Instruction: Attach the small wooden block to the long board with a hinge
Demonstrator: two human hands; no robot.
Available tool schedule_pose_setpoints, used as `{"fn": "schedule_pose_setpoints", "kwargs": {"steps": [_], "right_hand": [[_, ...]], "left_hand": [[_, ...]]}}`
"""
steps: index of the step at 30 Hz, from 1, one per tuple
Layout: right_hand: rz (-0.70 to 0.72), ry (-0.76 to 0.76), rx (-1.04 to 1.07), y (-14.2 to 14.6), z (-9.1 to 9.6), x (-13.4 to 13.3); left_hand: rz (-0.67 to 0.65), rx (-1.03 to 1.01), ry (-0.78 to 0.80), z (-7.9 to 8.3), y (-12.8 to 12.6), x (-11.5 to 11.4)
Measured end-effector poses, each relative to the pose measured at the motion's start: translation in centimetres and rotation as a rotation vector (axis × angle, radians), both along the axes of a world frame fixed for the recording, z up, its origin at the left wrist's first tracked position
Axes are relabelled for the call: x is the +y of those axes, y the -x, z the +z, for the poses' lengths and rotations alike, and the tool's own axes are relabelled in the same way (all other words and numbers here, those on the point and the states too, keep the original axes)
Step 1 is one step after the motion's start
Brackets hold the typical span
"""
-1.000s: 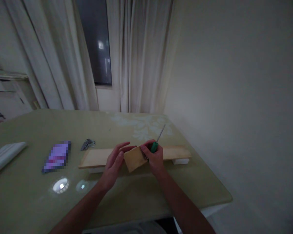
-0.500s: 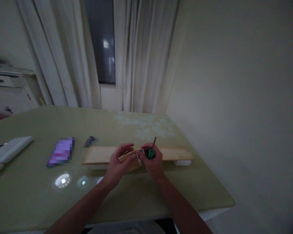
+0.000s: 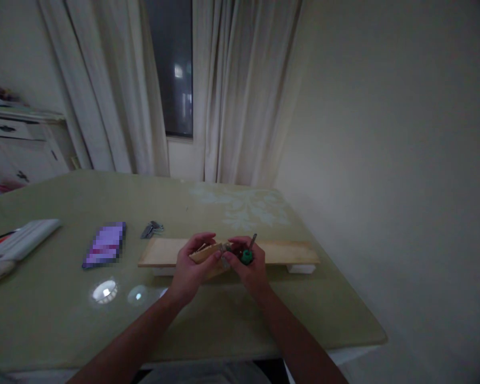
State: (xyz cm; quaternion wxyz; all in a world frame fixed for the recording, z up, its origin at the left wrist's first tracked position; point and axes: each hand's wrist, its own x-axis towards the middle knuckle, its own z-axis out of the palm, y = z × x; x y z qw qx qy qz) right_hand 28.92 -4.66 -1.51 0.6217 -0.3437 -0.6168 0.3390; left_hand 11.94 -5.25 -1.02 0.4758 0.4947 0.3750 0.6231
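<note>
My left hand (image 3: 188, 269) is closed round a small pale wooden piece (image 3: 203, 253), its fingers behind and thumb in front. A small metal plate that looks like a hinge (image 3: 225, 248) sits at the right end of that piece, pinched by the thumb and finger of my right hand (image 3: 254, 272). Tucked in the same right hand is a screwdriver (image 3: 247, 257) with a green handle, its shaft pointing up. Both hands are just in front of a long wooden board (image 3: 290, 250). Whether the hinge is fastened to the wood cannot be seen.
White blocks (image 3: 301, 269) lie under the long board on the green-covered table (image 3: 208, 330). Behind its left end is a small pile of metal pieces (image 3: 152, 229). Farther left are a blurred purple item (image 3: 105, 244) and a white power strip (image 3: 32, 240). A wall (image 3: 404, 186) rises on the right.
The metal plate has turned in my right fingers: its flat holed face showed before, and now it is seen more edge-on. The screwdriver has tilted slightly. The view has shifted a little.
</note>
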Motion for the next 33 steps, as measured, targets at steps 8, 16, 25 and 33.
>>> {"fn": "schedule_pose_setpoints", "kwargs": {"steps": [8,16,25,33], "right_hand": [[-0.015,0.020,0.062,0.30,-0.11,-0.09],[-0.002,0.066,0.110,0.35,0.01,-0.06],[-0.011,0.085,0.106,0.42,0.15,0.06],[-0.019,0.069,0.071,0.48,0.17,0.13]], "left_hand": [[-0.017,0.022,-0.011,-0.09,0.25,0.25],[-0.002,0.055,-0.016,-0.07,0.25,0.28],[-0.009,0.042,-0.003,0.02,0.37,0.33],[-0.030,0.039,0.025,0.05,0.42,0.34]]}}
